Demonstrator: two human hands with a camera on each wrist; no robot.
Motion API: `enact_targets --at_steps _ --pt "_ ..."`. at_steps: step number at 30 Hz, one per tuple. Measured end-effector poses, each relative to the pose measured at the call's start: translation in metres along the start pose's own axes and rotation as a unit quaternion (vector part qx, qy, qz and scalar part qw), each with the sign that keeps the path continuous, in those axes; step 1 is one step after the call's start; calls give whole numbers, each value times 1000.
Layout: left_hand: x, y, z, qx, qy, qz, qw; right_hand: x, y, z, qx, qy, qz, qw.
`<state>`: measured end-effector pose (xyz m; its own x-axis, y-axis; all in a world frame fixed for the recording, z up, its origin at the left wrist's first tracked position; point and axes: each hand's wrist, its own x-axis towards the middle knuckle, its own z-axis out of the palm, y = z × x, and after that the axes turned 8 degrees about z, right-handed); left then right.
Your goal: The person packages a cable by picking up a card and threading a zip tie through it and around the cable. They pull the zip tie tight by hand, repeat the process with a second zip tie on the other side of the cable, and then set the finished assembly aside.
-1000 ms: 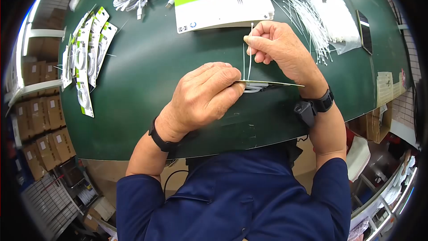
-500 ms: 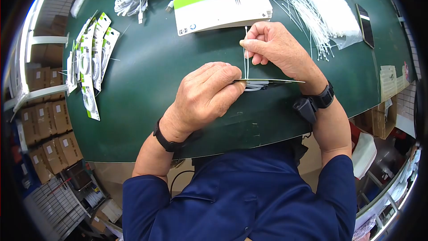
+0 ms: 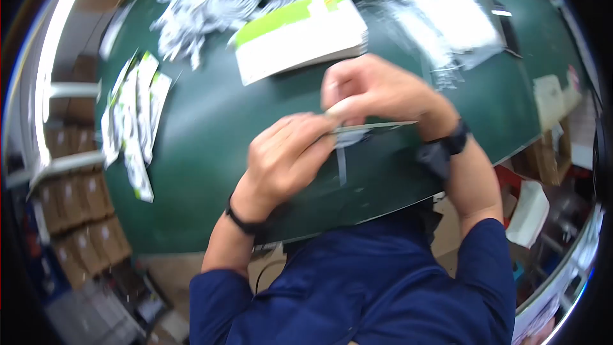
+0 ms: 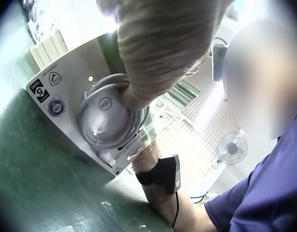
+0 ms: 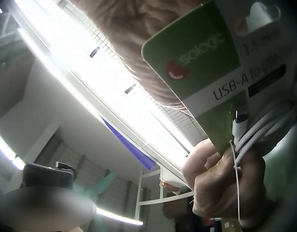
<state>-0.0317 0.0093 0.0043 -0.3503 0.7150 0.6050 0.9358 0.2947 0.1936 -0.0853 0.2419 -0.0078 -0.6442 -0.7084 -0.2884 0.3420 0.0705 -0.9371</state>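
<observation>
My left hand [image 3: 284, 153] grips a cardboard package card [image 4: 66, 92] by its end, with the thumb pressing on a coiled grey USB cable [image 4: 88, 118] on its face. In the right wrist view the green part of the card reads USB-A. A white cable tie [image 5: 237, 188] sticks out beside the left fingertips, and its tail hangs below the card in the head view. My right hand [image 3: 380, 92] is at the card's back, thumb and curled index finger pinching close against the left fingertips. The card hides part of what those fingers hold.
Packaged cables [image 3: 131, 121] lie at the left of the green table [image 3: 198, 172]. A stack of cards [image 3: 300, 45] stands in front of my hands, with heaped grey cables [image 3: 230, 0] behind. Loose cable ties [image 3: 428, 38], a plastic bag [image 3: 460, 19] and a phone [image 3: 506, 29] lie at the right.
My right hand has come down and left, from holding the upright cable tie above the card to the card's edge by the left fingers. The tie's tail now shows below the card.
</observation>
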Motion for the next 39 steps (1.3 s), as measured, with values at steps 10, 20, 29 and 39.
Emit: enact_targets --at_steps 10,20,29,39 --pt "-2 2 8 3 9 18 1000 13 19 2 4 21 -77 997" --pt "-5 -1 9 12 14 28 999 20 22 4 9 -3 -65 998" --pt "-8 -2 5 -81 24 -118 989 5 11 -9 19 32 -100 994" --pt "-25 -28 17 -228 71 -308 921 -1 -1 14 -341 203 -314 863"
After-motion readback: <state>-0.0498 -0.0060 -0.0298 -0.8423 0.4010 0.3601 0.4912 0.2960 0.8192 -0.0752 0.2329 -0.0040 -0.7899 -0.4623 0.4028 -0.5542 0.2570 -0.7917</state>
